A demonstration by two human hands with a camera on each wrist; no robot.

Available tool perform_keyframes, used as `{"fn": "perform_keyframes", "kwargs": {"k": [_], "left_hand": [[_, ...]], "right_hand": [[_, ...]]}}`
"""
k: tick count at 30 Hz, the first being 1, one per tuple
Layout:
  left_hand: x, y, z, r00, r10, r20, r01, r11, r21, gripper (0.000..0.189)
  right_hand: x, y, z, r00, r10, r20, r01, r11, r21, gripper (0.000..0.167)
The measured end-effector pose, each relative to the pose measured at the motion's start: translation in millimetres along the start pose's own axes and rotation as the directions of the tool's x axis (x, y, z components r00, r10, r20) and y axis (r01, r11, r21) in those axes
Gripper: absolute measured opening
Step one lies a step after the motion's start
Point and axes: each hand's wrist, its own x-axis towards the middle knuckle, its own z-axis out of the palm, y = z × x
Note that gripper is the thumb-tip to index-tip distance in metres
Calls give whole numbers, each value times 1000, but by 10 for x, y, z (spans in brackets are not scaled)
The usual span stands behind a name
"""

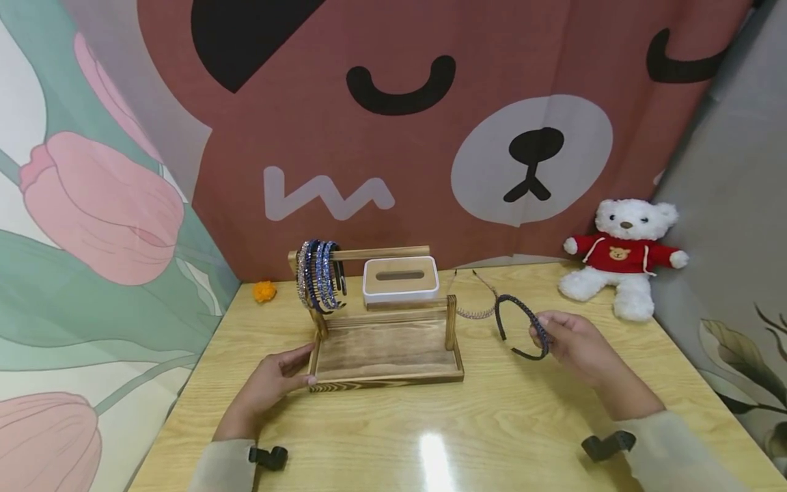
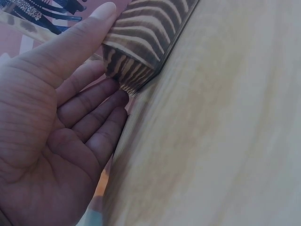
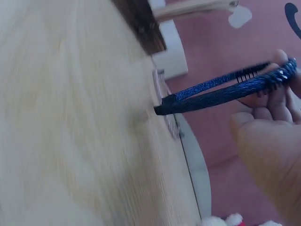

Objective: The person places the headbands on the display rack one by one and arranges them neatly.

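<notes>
A wooden headband stand (image 1: pixel 381 350) with a tray base is on the table, several beaded headbands (image 1: pixel 320 273) hanging at the left end of its upper bar. My left hand (image 1: pixel 270 383) grips its front left corner; the thumb (image 2: pixel 75 44) lies along the striped wood, and the other fingers (image 2: pixel 101 110) bend against the end. To the right of the stand, my right hand (image 1: pixel 578 345) pinches a dark blue, glittery headband (image 3: pixel 211 96) by its curved top, its two ends pointing away from the hand. Behind it, a pale pinkish headband (image 1: pixel 476 315) lies on the table.
A white tissue box (image 1: pixel 401 297) with a wooden lid stands behind the stand. An orange flower-like item (image 1: pixel 264 291) lies at the back left. At the back right sits a white teddy bear (image 1: pixel 621 256) in a red sweater. A printed curtain (image 1: pixel 320 143) backs the table.
</notes>
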Motion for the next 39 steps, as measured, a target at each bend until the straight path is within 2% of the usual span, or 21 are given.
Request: {"fn": "perform_keyframes", "kwargs": {"k": [2,4,8,12,19,26,32,39], "left_hand": [[-4,-6,7,1000,-4,-3,4,1000,-4,76],[-7,-15,14,1000,-12,-3,12,1000,3,76],[5,-16,19,999,-41,-17,41,999,7,75],[21,-8,18,999,-32,-13,33,999,14,74],[17,13,12,1000,-13,-4,13,1000,15,74],[2,7,11,1000,-11,-1,11,1000,12,75],[7,-7,26,1000,-13,3,13,1000,-14,75],[0,-5,35,998,-54,-26,54,998,-33,75]], "right_hand": [[42,11,50,998,-45,37,39,986,159,38],[82,1,99,997,-71,41,58,964,258,39],[156,-35,190,996,-92,-22,94,938,334,37],[216,-82,268,988,-133,-75,151,922,356,35],[336,-221,407,976,-157,-153,204,903,378,32],[483,-430,609,946,-195,-261,282,892,354,30],[531,-530,699,937,-193,-291,290,894,342,27],[589,-597,727,933,-166,-318,273,905,327,24]]}}
